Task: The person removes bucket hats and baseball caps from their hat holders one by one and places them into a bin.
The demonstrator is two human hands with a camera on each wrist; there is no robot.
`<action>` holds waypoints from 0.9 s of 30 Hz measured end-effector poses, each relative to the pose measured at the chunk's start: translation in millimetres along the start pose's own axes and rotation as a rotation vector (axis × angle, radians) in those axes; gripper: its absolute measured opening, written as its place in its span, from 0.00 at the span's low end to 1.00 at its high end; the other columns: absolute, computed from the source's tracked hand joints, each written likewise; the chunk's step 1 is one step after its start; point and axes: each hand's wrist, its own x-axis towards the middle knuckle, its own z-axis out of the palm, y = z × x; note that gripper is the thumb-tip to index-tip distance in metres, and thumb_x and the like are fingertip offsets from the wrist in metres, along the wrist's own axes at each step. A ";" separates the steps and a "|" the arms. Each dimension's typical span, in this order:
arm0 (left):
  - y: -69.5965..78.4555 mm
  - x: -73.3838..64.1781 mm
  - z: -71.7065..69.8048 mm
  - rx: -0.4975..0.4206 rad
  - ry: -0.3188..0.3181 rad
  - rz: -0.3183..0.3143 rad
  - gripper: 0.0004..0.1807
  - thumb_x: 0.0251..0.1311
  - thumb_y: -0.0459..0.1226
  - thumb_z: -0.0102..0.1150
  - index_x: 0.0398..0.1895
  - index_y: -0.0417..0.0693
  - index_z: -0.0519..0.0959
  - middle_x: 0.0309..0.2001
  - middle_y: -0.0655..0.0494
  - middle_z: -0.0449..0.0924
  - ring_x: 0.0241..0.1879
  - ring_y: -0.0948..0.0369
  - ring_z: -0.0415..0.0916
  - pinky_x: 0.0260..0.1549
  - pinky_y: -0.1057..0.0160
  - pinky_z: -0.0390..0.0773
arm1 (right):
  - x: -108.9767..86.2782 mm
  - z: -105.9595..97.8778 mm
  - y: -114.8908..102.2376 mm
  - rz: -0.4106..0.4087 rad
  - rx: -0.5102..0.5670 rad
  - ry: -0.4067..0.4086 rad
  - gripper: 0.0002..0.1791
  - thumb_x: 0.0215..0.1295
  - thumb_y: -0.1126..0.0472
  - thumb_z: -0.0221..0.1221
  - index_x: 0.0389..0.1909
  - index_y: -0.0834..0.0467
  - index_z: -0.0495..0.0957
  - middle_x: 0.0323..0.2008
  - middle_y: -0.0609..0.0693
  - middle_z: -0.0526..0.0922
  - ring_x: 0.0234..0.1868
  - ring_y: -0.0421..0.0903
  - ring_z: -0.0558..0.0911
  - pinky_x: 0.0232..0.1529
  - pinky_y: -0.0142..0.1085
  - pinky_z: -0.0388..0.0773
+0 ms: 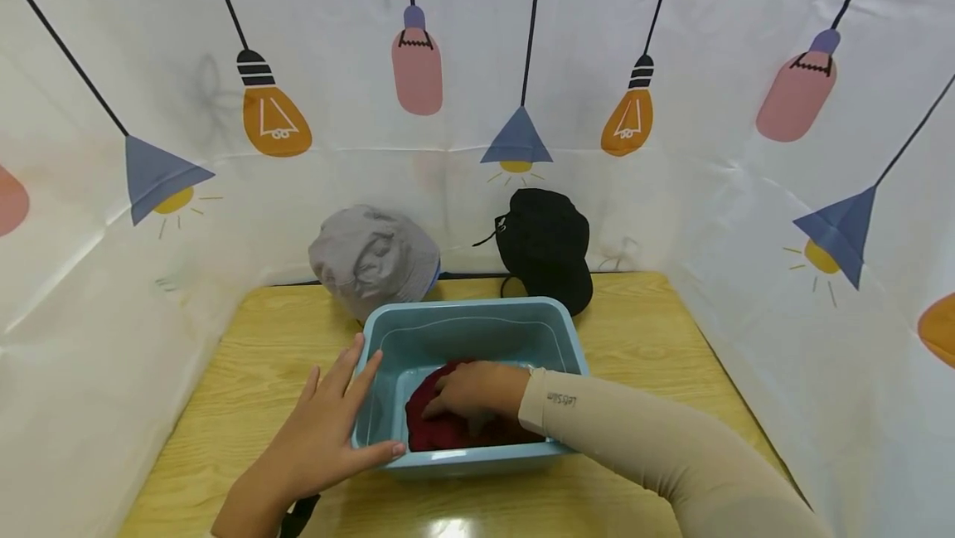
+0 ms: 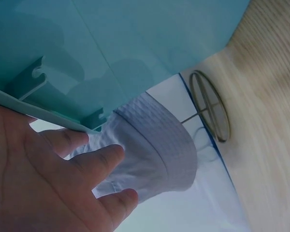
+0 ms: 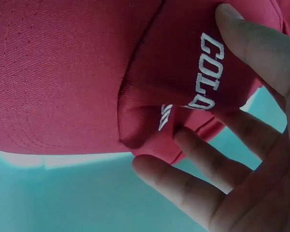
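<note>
A light blue plastic basin (image 1: 470, 303) stands on the table with a red cap (image 1: 435, 432) lying inside it. In the right wrist view the cap's brim (image 3: 58, 82) and white embroidered letters (image 3: 208, 72) show, the crown creased. My right hand (image 1: 481, 389) reaches into the basin and grips the crown, thumb on one side and fingers on the other. Spread fingers mark my left hand (image 1: 321, 438), which rests against the basin's left rim, its thumb at the near corner. From the left wrist, the hand (image 2: 43, 179) lies along the rim's underside.
Behind the basin, a grey bucket hat (image 1: 373, 256) sits at the back left on a wire stand (image 2: 210, 106). A black cap (image 1: 545, 244) is at the back right. White sheeting with printed lamps surrounds the wooden table (image 1: 261, 364) on three sides.
</note>
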 end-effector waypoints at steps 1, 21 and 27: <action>0.0 0.2 -0.1 -0.004 -0.001 -0.001 0.62 0.51 0.77 0.60 0.85 0.62 0.50 0.85 0.50 0.42 0.80 0.44 0.51 0.70 0.24 0.49 | 0.2 -0.7 -0.1 0.002 0.000 -0.002 0.48 0.54 0.53 0.79 0.73 0.24 0.67 0.66 0.37 0.77 0.59 0.38 0.78 0.66 0.42 0.77; -0.7 2.1 0.7 -0.021 0.002 0.002 0.62 0.51 0.75 0.62 0.85 0.63 0.50 0.85 0.51 0.41 0.81 0.45 0.50 0.70 0.25 0.49 | -17.7 -30.0 21.2 -0.051 0.085 0.158 0.39 0.60 0.58 0.75 0.72 0.34 0.73 0.73 0.44 0.73 0.70 0.42 0.75 0.66 0.38 0.77; -1.3 -0.2 2.6 -0.025 0.002 -0.005 0.62 0.51 0.74 0.64 0.85 0.63 0.49 0.85 0.50 0.40 0.80 0.43 0.52 0.70 0.25 0.48 | -26.1 -44.5 33.9 -0.025 0.130 0.220 0.38 0.65 0.58 0.71 0.74 0.35 0.70 0.78 0.42 0.66 0.74 0.43 0.72 0.69 0.41 0.75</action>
